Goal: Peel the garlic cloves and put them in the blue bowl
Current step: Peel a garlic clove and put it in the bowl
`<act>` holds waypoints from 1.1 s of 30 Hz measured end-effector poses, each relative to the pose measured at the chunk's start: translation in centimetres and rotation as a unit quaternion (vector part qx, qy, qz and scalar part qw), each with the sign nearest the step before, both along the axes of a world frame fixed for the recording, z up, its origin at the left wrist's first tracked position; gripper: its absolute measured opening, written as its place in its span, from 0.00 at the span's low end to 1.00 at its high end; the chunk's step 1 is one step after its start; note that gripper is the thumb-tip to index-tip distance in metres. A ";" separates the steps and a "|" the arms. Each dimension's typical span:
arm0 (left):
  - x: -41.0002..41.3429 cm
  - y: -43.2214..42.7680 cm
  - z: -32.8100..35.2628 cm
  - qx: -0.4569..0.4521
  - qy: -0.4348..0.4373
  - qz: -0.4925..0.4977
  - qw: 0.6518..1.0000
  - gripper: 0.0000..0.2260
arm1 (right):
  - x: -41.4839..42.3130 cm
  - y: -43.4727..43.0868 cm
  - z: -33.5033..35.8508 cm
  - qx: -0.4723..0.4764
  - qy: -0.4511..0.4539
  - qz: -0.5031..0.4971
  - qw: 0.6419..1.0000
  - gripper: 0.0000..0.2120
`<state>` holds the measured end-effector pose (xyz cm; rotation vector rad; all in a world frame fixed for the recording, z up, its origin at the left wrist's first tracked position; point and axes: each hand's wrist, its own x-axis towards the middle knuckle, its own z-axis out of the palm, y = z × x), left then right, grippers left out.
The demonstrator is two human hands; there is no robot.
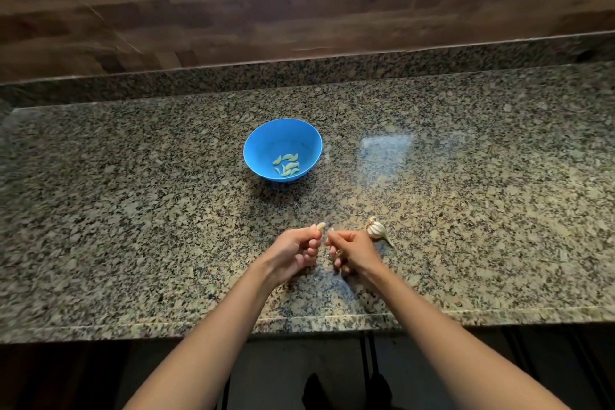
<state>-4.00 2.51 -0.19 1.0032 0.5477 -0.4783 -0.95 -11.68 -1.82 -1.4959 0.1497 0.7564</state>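
A person works at a speckled granite counter (133, 193), peeling garlic over its near edge. The left hand (294, 251) pinches a single clove (320, 226) between thumb and forefinger, the pale tip poking out above the knuckles, the other fingers curled beneath. The right hand (354, 250), just beside it and not quite touching, has its fingers curled with thumb set against forefinger; whether a scrap of skin is caught there is too small to tell. A garlic bulb (376, 229) lies on the counter just beyond the right hand, stem pointing toward the near edge. The blue bowl (248, 150) stands farther back, well apart from both hands, with several peeled cloves (287, 165) gathered at its bottom. How much skin is left on the clove cannot be made out, so the step in hand looks to be stripping it. To do that well, the left hand should likely hold the clove firmly but without crushing it, leaving the tip exposed, while the right thumbnail catches the loose papery edge at one end and draws it along the clove's length, turning the clove to clear every side. Once it is bare, the reach to the bowl is a long one forward, and the clove is best dropped low over the rim so it does not bounce out.
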 end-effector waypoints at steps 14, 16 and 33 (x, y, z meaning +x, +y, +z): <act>-1.1 0.3 0.5 0.469 -0.174 -0.222 0.837 0.09 | 0.5 -0.4 -0.3 -0.179 -0.228 0.169 0.942 0.07; -1.3 0.7 0.6 0.467 -0.183 -0.163 0.850 0.07 | 0.7 -0.6 -0.2 -0.170 -0.219 0.173 0.945 0.06; -1.7 0.2 0.8 0.491 -0.202 -0.028 0.847 0.05 | 1.1 -0.5 1.3 -0.173 -0.253 0.085 0.948 0.06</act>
